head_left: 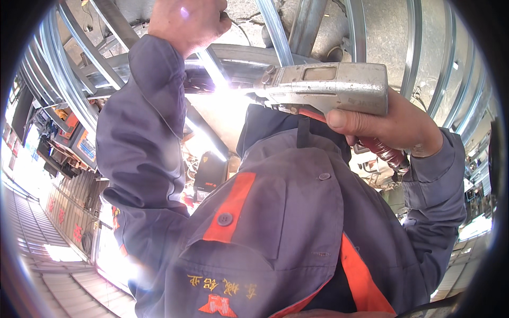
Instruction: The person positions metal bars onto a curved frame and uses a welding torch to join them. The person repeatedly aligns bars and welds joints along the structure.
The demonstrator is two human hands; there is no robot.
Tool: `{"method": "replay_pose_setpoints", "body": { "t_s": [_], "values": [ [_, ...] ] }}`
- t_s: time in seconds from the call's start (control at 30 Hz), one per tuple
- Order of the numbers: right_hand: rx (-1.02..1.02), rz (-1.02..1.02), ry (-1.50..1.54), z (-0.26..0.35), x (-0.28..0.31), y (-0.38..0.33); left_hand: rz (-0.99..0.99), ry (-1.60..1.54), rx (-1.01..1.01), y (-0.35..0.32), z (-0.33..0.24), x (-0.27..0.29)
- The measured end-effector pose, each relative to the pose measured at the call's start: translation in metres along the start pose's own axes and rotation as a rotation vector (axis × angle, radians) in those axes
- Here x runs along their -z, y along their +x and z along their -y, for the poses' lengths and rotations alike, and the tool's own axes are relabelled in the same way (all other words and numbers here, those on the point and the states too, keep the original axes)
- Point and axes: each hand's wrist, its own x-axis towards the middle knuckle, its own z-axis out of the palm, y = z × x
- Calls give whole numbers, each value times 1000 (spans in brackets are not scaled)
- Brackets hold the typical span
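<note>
While the right hand [395, 127] grips a grey metal tool [344, 91] beside the dark crossbar [241, 55], glare [222, 89] flares there. The left hand [185, 26] curls above the crossbar; I cannot tell whether it holds anything.

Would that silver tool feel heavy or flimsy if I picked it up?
Probably heavy for its size: the tool looks bulky and metallic. It seems stiff, with hard, crisp edges. Its boxy sides suggest it wouldn't roll easily.
</note>
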Motion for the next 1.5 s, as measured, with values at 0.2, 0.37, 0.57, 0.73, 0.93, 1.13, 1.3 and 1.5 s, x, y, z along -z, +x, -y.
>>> {"method": "replay_pose_setpoints", "body": {
  "t_s": [0.2,0.37,0.57,0.73,0.93,1.13,1.3,1.5],
  "values": [
    [23,2,-11,-3,0,1,-196,-88,-63,-4,2,-2],
    [8,8,-19,-3,-1,3,-176,-118,-46,-6,8,-10],
    [13,18,15,-5,0,1,-279,-134,-70,-6,9,-15],
    [39,14,-4,-7,0,-1,-253,-144,-74,-7,10,-15],
    [-44,19,-25,-6,3,-9,-214,-120,-55,-6,9,-12],
    [19,20,6,-10,3,-13,-205,-124,-33,-7,5,-8],
    [26,20,18,-9,3,-16,-175,-155,-59,-6,3,2],
    [9,-96,-37,-16,9,-36,-177,-24,-94,-6,7,-6]
  ]
}}
